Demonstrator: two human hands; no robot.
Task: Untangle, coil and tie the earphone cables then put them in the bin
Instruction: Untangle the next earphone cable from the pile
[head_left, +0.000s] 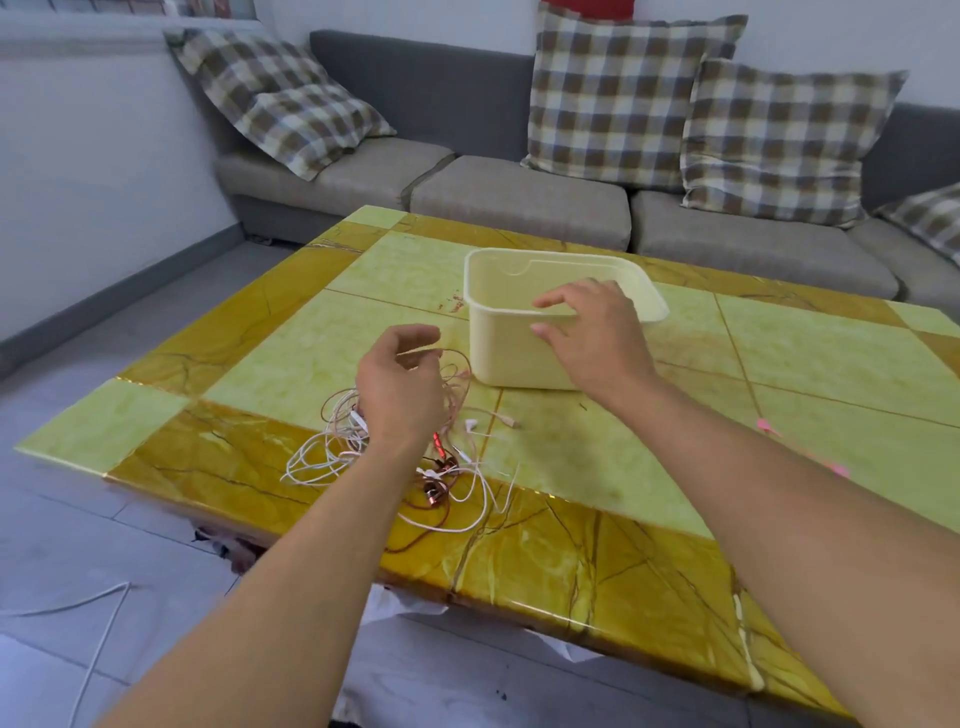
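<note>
Head view: the cream bin stands on the tiled table, nothing visible inside it. Right hand hovers over its near rim, fingers relaxed. Just left of the bin, the left hand pinches a strand of the tangled earphone cables.

A single head-worn wide-angle camera looks forward and down from the near edge of the tabletop, close above it (both forearms reach in from below), facing the grey sofa beyond.
</note>
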